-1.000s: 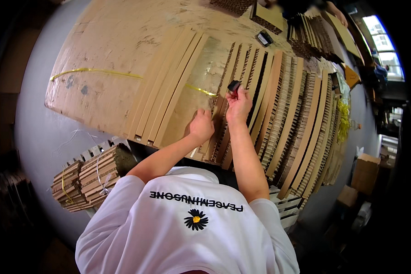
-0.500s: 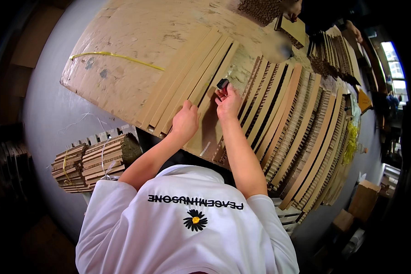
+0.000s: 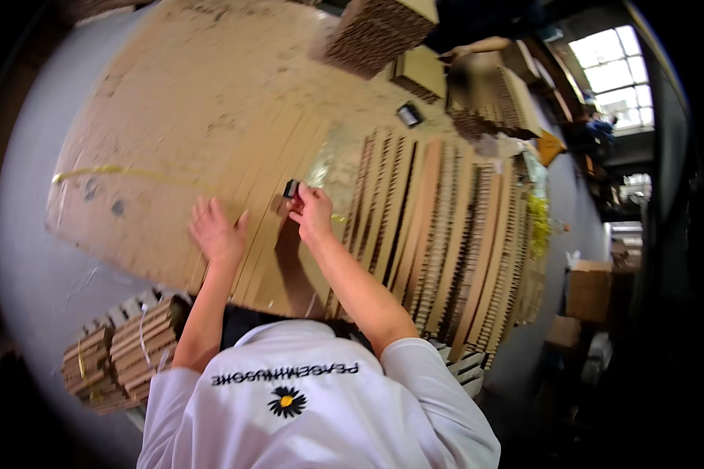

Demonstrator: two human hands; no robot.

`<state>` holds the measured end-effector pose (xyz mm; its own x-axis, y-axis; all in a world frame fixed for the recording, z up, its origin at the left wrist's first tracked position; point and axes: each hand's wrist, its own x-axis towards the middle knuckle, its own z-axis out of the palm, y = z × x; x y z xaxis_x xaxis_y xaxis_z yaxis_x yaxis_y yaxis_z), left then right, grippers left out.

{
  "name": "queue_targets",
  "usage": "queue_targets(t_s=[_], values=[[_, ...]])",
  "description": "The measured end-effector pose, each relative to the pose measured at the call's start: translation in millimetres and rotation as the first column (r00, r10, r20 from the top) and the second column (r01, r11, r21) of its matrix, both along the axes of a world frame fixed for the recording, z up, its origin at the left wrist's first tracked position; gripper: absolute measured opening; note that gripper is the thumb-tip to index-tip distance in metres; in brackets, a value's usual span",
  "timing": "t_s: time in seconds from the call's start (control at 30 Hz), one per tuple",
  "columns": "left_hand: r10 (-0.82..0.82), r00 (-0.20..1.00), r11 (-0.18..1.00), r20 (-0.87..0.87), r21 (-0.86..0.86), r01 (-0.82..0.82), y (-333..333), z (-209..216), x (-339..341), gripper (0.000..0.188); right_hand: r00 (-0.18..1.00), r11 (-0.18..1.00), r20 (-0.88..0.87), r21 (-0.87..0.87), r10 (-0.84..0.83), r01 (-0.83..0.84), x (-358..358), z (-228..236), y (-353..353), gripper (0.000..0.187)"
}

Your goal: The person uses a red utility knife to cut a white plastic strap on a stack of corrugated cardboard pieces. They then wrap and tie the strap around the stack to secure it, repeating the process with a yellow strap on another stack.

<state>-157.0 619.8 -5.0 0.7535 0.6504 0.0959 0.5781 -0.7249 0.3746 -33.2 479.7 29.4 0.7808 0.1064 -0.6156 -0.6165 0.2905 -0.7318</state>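
My right hand [image 3: 310,213] is closed on a small black block [image 3: 291,189] with a pale side, held by the fingertips just above the cardboard strips. Whether the block touches them I cannot tell. Several long, flat brown cardboard strips [image 3: 278,156] lie side by side, close together. My left hand [image 3: 217,233] is spread flat at the left side of these strips, holding nothing. On the table, farther off to the right, lies a small black box with a white label [image 3: 409,115].
Right of the strips stand rows of honeycomb cardboard pieces [image 3: 430,211]. Cardboard stacks [image 3: 379,35] sit at the far side, near another person's arm [image 3: 481,47]. Bundled cardboard [image 3: 141,340] lies at lower left. Yellow strapping [image 3: 125,170] crosses the tabletop [image 3: 156,102].
My left hand has opened and moved left from the strips' near part. The strips, earlier with dark gaps, now lie closer together. My right hand keeps the black block. The view has shifted.
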Motion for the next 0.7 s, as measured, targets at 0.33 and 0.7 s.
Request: queue_targets(t_s=[0.33, 0.7], values=[[-0.144, 0.989, 0.987, -0.036, 0.069, 0.146, -20.2, 2.2, 9.5, 0.086, 0.771, 0.534, 0.473, -0.82, 0.427, 0.207, 280.1, 79.4, -177.8, 0.019], [-0.152, 0.976, 0.977, -0.153, 0.128, 0.172, -18.3, -3.1, 17.3, 0.092, 0.776, -0.209, -0.086, -0.976, 0.625, 0.061, 388.7, 25.5, -192.0, 0.017]])
